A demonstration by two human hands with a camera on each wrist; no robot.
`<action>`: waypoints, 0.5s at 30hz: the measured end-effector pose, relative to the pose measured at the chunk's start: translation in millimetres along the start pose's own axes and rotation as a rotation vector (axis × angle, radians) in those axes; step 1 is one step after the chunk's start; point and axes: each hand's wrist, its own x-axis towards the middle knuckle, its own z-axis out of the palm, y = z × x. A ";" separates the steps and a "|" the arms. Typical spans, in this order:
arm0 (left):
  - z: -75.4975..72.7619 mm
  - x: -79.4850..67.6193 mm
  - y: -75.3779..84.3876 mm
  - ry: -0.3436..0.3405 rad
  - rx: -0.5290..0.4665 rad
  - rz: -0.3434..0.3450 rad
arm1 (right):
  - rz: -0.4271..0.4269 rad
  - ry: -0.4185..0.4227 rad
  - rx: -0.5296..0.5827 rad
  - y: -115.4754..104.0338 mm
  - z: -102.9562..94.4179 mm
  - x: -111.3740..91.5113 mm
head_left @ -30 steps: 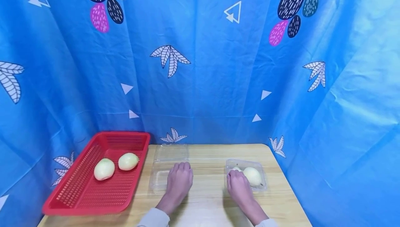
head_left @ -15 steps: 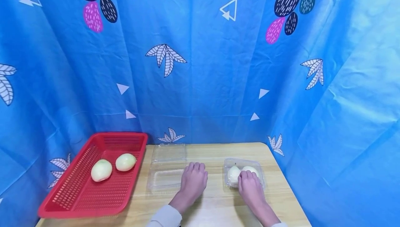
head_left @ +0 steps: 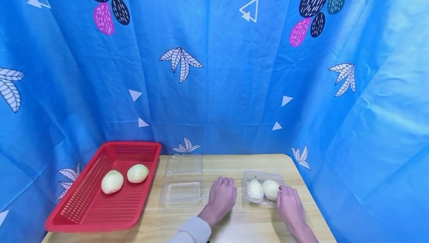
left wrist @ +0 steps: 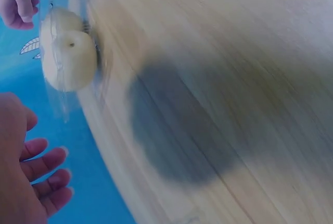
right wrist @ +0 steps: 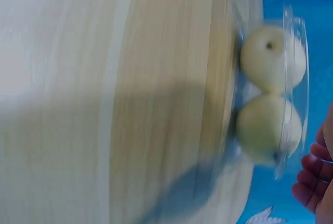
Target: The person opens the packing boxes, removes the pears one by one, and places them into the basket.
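A clear plastic clamshell box (head_left: 247, 176) with two pale pears (head_left: 255, 189) stands on the right of the wooden table, and its lid appears to be down over them. My right hand (head_left: 291, 204) is at the box's right side. In the right wrist view its fingers (right wrist: 307, 195) are loosely bent with nothing in them; whether they touch the box I cannot tell. My left hand (head_left: 222, 196) hovers left of the box, apart from it. The left wrist view shows its fingers (left wrist: 44, 166) relaxed and holding nothing.
An unfolded clear clamshell box (head_left: 182, 192) lies left of my left hand. At the far left stands a red plastic basket (head_left: 100, 213) holding two pale round pieces of produce (head_left: 112, 182) with a greenish tinge. Blue patterned curtain (head_left: 214, 86) surrounds the table.
Both hands have moved to the right, the right hand from the front of the pear box to its right side, the left away from the unfolded box. Box and pears stay in place.
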 end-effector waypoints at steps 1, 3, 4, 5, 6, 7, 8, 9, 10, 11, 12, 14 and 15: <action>1.2 1.2 1.8 -0.008 -0.006 -0.002 | 0.017 0.000 0.013 4.3 -0.1 -0.2; 3.8 3.7 6.0 -0.026 -0.018 -0.004 | 0.049 -0.004 0.039 12.3 0.3 -0.5; 5.3 4.7 8.3 -0.035 -0.023 -0.004 | 0.062 -0.006 0.052 15.9 0.3 -0.7; 7.1 5.6 10.9 -0.046 -0.029 -0.004 | 0.076 -0.009 0.063 19.2 0.4 -1.2; 9.2 6.2 13.6 -0.055 -0.038 -0.004 | 0.088 -0.015 0.072 22.4 0.8 -1.7; 11.2 6.7 16.9 -0.064 -0.046 -0.001 | 0.102 -0.023 0.081 25.5 0.7 -2.6; 13.1 7.0 20.1 -0.076 -0.048 0.001 | 0.116 -0.030 0.090 28.1 1.0 -3.4; 15.3 7.6 23.2 -0.085 -0.061 0.000 | 0.124 -0.034 0.098 30.6 1.7 -3.9; 17.0 8.1 26.0 -0.094 -0.071 -0.003 | 0.132 -0.041 0.107 32.9 2.4 -4.5; 18.7 8.7 28.2 -0.098 -0.078 -0.005 | 0.144 -0.044 0.119 34.7 2.9 -4.8; 20.3 9.4 29.9 -0.095 -0.080 -0.004 | 0.151 -0.047 0.129 36.7 3.5 -4.8; 23.2 11.2 32.0 -0.089 -0.078 -0.003 | 0.169 -0.069 0.147 40.8 4.4 -4.6; 24.0 12.2 32.8 -0.082 -0.080 -0.003 | 0.180 -0.085 0.155 43.0 4.7 -4.4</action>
